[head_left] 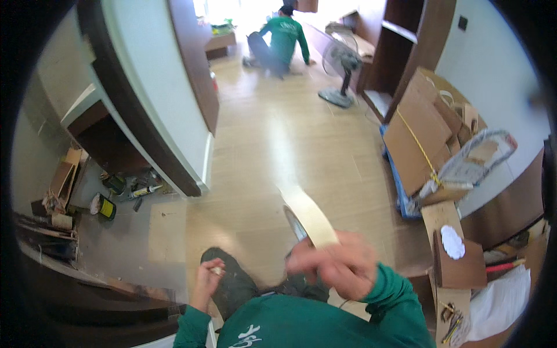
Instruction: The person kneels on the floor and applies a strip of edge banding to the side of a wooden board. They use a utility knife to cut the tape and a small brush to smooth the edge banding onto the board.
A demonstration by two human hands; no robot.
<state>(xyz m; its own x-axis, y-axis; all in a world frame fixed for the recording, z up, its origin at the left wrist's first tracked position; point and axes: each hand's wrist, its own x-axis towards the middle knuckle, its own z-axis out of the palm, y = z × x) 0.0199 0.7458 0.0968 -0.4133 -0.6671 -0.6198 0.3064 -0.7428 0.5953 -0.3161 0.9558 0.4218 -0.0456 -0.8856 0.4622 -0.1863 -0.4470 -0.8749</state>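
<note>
1. Tape roll (314, 219) in right hand (341, 264), left hand (207, 281) left of it.
2. Co-worker (284, 42) on floor (249, 156) ahead; pedestal fan (343, 59) to their right.
3. Cardboard (415, 145) on platform trolley (404, 204) along right wall (493, 69).
4. Left side: sealant cartridge (144, 192) right of tub (104, 207).

r hand (338, 264) blurred, hides pt of tape (312, 219); bit (217, 271) in l hand (206, 281) too sm. to id

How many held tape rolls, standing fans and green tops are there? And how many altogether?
Held tape rolls: 1, in the right hand
Standing fans: 1
Green tops: 2, one near, one far
Total: 4
</note>
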